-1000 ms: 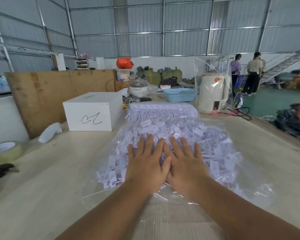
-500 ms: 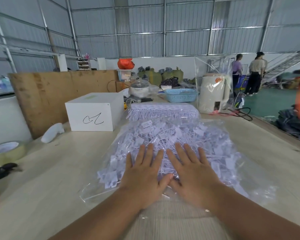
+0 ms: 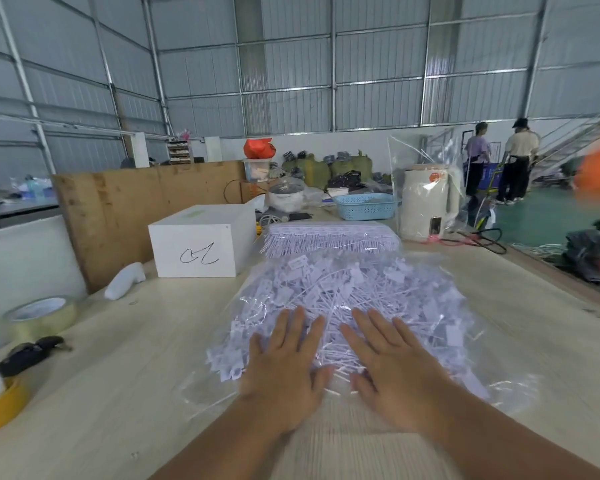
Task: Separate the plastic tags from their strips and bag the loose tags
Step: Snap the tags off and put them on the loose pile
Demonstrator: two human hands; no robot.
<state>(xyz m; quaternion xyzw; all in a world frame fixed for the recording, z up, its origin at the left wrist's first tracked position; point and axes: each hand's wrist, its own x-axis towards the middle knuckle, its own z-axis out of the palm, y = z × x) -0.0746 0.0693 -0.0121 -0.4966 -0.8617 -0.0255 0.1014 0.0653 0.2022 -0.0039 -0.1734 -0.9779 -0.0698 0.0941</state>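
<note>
A clear plastic bag (image 3: pixel 430 306) full of loose white tags lies flat on the wooden table (image 3: pixel 118 393) in front of me. My left hand (image 3: pixel 284 372) and my right hand (image 3: pixel 392 372) both press flat on the near end of the bag, fingers straight and spread, a small gap between them. Behind the bag lies a stack of white tag strips (image 3: pixel 329 239) with the tags still joined.
A white box (image 3: pixel 201 240) with a black scribble stands at the back left. Tape rolls (image 3: pixel 39 317), a black tool (image 3: pixel 28 351) and a yellow roll (image 3: pixel 0 407) lie at the left. A blue basket (image 3: pixel 364 206) and a bagged white kettle (image 3: pixel 426 199) stand behind. Two people stand far right.
My hands have slid back toward me over the bag and moved apart; they touched side by side a second ago.
</note>
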